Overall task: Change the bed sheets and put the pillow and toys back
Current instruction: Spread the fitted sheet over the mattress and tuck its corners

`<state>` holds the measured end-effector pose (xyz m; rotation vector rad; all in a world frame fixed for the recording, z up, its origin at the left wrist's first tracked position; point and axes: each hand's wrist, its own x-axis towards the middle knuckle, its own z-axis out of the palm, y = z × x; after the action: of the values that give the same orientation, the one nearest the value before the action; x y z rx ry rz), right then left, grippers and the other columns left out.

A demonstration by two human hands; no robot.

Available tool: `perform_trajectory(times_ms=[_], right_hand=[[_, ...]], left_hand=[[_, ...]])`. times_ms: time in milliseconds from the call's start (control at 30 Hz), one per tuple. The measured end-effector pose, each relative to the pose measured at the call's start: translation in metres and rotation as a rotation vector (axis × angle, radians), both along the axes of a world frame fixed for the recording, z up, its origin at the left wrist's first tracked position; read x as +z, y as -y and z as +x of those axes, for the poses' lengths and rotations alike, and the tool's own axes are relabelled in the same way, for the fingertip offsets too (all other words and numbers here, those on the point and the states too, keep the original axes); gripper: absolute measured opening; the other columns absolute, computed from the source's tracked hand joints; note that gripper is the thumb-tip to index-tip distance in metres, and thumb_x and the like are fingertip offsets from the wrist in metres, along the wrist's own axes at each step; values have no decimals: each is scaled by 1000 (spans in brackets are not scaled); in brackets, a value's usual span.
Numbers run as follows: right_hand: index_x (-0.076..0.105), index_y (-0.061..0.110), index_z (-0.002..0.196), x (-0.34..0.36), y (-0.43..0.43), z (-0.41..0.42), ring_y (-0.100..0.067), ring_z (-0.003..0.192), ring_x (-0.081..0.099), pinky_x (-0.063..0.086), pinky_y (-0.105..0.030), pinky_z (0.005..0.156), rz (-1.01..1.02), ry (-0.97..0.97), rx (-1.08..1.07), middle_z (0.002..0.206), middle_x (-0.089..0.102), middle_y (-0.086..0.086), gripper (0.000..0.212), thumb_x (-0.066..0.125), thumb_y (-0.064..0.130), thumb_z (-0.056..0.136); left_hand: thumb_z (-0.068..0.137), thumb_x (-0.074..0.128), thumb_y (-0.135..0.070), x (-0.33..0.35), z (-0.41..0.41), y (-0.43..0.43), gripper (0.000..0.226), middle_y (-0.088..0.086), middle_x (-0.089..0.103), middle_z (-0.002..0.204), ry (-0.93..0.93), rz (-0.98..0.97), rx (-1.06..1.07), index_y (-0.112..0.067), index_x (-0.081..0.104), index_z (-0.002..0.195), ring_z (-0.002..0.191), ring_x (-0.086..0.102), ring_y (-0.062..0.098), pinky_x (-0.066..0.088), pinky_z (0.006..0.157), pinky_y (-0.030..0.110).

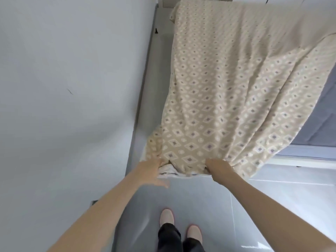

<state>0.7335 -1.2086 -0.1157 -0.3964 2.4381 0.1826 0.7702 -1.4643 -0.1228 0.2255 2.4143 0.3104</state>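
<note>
One soft, creased beige sheet [227, 88], printed with diamonds and dots, lay draped along the bed and hung off its foot. The left hand [152, 171] and the right hand [216, 169] each gripped its bunched hem. One smooth grey mattress [325, 110] showed at the right. Two pale slippers [167, 217] stood on the glossy floor [200, 197].

sheet [227, 91] draped over bed [323, 113], wall [63, 70] left, floor [200, 193] below
</note>
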Motion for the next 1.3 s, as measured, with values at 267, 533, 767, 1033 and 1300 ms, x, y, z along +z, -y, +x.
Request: perform_trajectory(times_ms=[267,533,767,1033,1300], right_hand=[[22,15,142,-58,-1,-4,-21,90,65,45,-29,69,80,-54,-22,106,63,0,64,50,0,86],[17,10,148,-142,-7,-6,-17,96,64,46,-30,72,245,19,-1,107,64,4,69,53,11,89],[21,11,144,-200,-24,-12,-13,72,56,35,-23,54,288,89,-15,92,61,4,62,51,11,90],[29,19,143,-199,-36,-11,-26,134,32,35,-35,101,212,176,16,145,34,-5,57,47,11,90],[44,22,134,-117,-56,-34,-22,119,48,39,-34,95,-6,136,-309,130,52,-4,42,41,18,92]], left_hand=[[89,47,-8,-68,9,-7,36,10,61,114,159,-247,55,-6,49,124,104,60,26,41,72,28],[91,46,-8,-148,18,-21,40,8,60,113,291,-239,158,-5,43,131,106,60,24,44,76,27],[84,63,-19,-213,20,-34,61,7,56,120,530,-146,183,-14,36,139,111,57,26,49,86,32],[93,46,-13,-214,6,-42,47,8,39,139,375,-62,298,-17,39,139,124,47,26,41,100,34],[93,38,-14,-121,-60,-73,36,2,62,122,113,131,396,-20,55,125,110,57,23,43,91,32]])
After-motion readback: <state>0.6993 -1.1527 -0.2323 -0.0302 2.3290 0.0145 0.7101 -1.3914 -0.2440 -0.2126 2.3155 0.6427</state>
